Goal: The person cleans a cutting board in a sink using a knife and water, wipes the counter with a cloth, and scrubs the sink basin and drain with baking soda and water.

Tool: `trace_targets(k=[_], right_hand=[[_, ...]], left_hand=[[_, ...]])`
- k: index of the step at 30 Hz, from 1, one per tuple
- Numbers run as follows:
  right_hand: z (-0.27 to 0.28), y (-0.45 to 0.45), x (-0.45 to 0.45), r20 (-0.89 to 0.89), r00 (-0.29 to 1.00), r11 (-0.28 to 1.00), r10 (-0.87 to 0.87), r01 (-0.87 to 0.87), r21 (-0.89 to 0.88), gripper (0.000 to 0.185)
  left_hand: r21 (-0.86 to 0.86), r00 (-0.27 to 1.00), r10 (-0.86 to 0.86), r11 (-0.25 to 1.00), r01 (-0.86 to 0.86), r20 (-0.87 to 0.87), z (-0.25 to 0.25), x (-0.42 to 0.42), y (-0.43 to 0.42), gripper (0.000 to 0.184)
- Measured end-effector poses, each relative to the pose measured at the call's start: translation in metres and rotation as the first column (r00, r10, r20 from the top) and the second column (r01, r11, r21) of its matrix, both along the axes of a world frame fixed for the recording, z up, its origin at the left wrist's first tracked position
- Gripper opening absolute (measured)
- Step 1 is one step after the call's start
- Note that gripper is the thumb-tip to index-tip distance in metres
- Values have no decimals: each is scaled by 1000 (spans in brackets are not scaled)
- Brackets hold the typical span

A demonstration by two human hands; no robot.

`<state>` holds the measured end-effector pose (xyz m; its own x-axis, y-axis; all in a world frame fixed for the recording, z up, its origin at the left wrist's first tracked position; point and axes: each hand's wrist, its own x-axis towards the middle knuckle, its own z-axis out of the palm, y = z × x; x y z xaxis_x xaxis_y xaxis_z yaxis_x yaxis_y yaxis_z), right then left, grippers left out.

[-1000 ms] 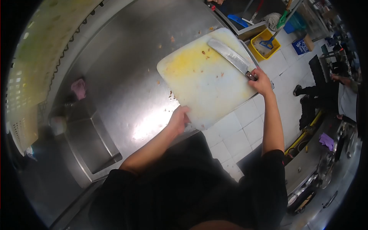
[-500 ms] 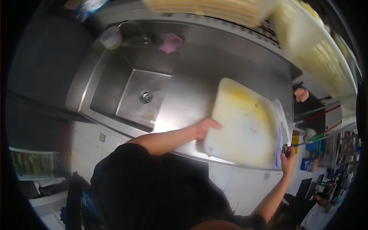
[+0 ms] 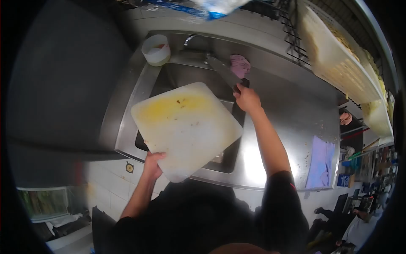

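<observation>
My left hand (image 3: 154,164) grips the near left edge of a white cutting board (image 3: 190,135), thumb on top. Yellow stains and dark bits of food mark its surface. The board is tilted over the sink (image 3: 230,163) and covers most of the basin. My right hand (image 3: 248,99) is closed around the dark handle of a large knife (image 3: 225,71). Its wide blade points up and left towards the faucet (image 3: 195,39). Just beyond that hand, a crumpled pink cloth (image 3: 240,65) lies on the steel counter.
A white tub (image 3: 155,51) stands at the sink's back left corner. On the counter's right end lies a flat lilac cloth (image 3: 320,163), with crumbs nearby. White baskets (image 3: 334,51) of yellowish food hang over the upper right. People (image 3: 359,226) are in the background at lower right.
The cutting board has moved left from the counter to above the sink. My right hand has carried the knife from the right end to near the faucet. The lilac cloth is now uncovered.
</observation>
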<state>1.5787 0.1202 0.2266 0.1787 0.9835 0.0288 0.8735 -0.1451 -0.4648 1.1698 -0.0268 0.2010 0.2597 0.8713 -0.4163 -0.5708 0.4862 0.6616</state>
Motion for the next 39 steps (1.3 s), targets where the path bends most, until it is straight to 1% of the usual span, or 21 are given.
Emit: trace_targets(k=[2, 4, 5, 7, 9, 11, 14, 17, 20, 21, 23, 24, 26, 27, 29, 31, 33, 34, 36, 38, 39], right_hand=[[3, -9, -31, 130, 988, 976, 80, -51, -213, 37], [-21, -17, -37, 153, 975, 942, 159, -104, -318, 36], [-32, -19, -44, 163, 959, 906, 231, -151, -396, 36], [-32, -1, -65, 208, 956, 916, 207, -114, -385, 35], [-25, 37, -88, 215, 952, 964, 219, -177, -198, 33], [4, 89, -117, 262, 912, 912, 316, -215, -350, 32], [-2, 158, -145, 376, 805, 852, 459, -280, -442, 35], [-9, 201, -162, 416, 673, 772, 611, -391, -501, 39], [-5, 241, -185, 269, 725, 686, 634, -367, -628, 36], [-2, 254, -196, 264, 711, 672, 652, -381, -635, 36], [2, 277, -216, 191, 651, 493, 734, -318, -810, 37], [2, 284, -218, 189, 637, 481, 747, -322, -815, 37], [0, 295, -213, -56, 850, 454, 525, -335, -826, 42], [3, 297, -209, -58, 843, 442, 535, -338, -831, 42], [15, 295, -194, -263, 885, 418, 384, -420, -806, 42], [21, 284, -172, -284, 869, 404, 404, -449, -797, 38], [23, 258, -139, -406, 878, 469, 253, -478, -742, 41], [37, 231, -130, -433, 875, 552, 218, -476, -685, 46], [37, 178, -110, -422, 893, 624, 159, -422, -658, 41], [29, 121, -93, -450, 892, 743, 50, -334, -580, 38], [14, 90, -87, -488, 873, 785, -23, -286, -549, 41]], left_hand=[[-26, 998, 32, 999, -34, -45, -19, -21, 19, 65], [-104, 996, 58, 992, -66, -70, -48, -27, 30, 58], [-84, 991, 48, 995, -58, -124, -87, -37, 38, 52], [-85, 989, 110, 989, -118, -96, -81, -16, 58, 44], [-80, 985, 86, 992, -99, -150, -106, -3, 69, 40], [-62, 974, 78, 994, -94, -213, -135, 7, 85, 37], [-239, 967, 33, 966, -95, -251, -163, 15, 102, 43], [-345, 983, 98, 927, -148, -158, -191, 16, 94, 47], [-390, 979, 183, 898, -204, -90, -215, 29, 83, 51], [-399, 975, 203, 890, -222, -90, -218, 31, 80, 51], [-456, 970, 183, 858, -236, -159, -224, 38, 76, 54], [-464, 968, 199, 850, -249, -155, -219, 40, 76, 54], [-469, 970, 204, 850, -241, -129, -202, 42, 80, 50], [-477, 968, 215, 842, -250, -128, -203, 43, 82, 50], [-449, 965, 259, 859, -246, -33, -208, 43, 89, 42], [-398, 962, 272, 886, -236, 36, -215, 46, 95, 40], [-351, 959, 261, 913, -209, 107, -241, 53, 102, 39], [-113, 988, 150, 982, -154, -49, -279, 60, 99, 39], [113, 976, 47, 993, -24, -211, -344, 83, 98, 40], [-321, 982, 170, 937, -137, 79, -273, 114, 119, 42], [-437, 971, 211, 888, -143, 111, -251, 128, 127, 43]])
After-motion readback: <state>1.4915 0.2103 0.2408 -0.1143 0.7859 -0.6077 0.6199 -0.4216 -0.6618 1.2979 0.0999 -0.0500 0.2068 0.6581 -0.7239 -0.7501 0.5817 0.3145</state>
